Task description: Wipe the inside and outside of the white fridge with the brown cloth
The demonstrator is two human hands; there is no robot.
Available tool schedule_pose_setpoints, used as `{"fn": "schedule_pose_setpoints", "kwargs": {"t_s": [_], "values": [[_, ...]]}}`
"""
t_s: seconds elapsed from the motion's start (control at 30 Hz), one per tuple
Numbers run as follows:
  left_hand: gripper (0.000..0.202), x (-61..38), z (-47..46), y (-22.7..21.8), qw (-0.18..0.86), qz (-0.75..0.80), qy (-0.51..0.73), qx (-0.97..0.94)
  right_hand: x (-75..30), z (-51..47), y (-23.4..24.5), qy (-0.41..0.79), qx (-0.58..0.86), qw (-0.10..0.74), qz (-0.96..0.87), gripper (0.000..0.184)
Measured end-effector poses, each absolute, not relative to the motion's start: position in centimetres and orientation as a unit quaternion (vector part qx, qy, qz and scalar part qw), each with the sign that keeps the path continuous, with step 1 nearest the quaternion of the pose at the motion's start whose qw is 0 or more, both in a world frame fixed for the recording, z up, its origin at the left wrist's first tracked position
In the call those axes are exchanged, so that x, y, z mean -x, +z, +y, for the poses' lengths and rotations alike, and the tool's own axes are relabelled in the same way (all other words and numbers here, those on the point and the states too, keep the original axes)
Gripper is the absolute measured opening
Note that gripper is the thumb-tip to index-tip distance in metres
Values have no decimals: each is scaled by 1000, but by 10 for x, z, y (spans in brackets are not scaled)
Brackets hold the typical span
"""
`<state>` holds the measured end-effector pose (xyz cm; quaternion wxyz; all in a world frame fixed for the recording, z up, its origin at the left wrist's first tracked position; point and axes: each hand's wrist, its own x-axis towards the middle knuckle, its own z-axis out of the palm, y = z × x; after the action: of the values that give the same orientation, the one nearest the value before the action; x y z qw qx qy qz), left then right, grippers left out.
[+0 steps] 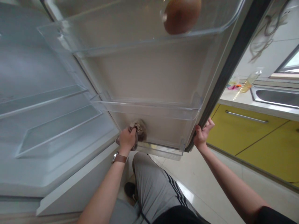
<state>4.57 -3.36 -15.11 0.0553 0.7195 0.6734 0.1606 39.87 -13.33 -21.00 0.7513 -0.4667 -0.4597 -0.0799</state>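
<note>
My left hand [127, 139] is closed around a brown-grey cloth [140, 132] and presses it against the inner face of the open fridge door [149, 77], low down under the bottom clear door shelf [149, 110]. A watch with a brown strap sits on that wrist. My right hand [202, 134] grips the lower outer edge of the door, by its dark seal [224, 74]. In the upper clear door shelf [130, 34] lies a round brown object [181, 15].
The fridge interior [46, 102] with its clear shelves stands open at left. At right are yellow cabinets [254, 137], a white counter and a steel sink [277, 97]. My knee in grey striped trousers [154, 189] is below, over a pale tiled floor.
</note>
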Motion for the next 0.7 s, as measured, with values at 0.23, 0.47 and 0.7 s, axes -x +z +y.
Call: {"fn": "schedule_pose_setpoints", "kwargs": {"t_s": [0.23, 0.47, 0.7], "values": [[55, -74, -54, -156, -12, 613, 44, -789, -391, -136, -205, -76, 465, 757, -452, 77], [49, -101, -38, -163, 82, 562, -121, -814, -389, -138, -210, -70, 475, 756, -445, 79], [48, -142, -65, -164, 122, 461, -151, -866, -393, -135, -214, -75, 472, 756, -448, 79]]}}
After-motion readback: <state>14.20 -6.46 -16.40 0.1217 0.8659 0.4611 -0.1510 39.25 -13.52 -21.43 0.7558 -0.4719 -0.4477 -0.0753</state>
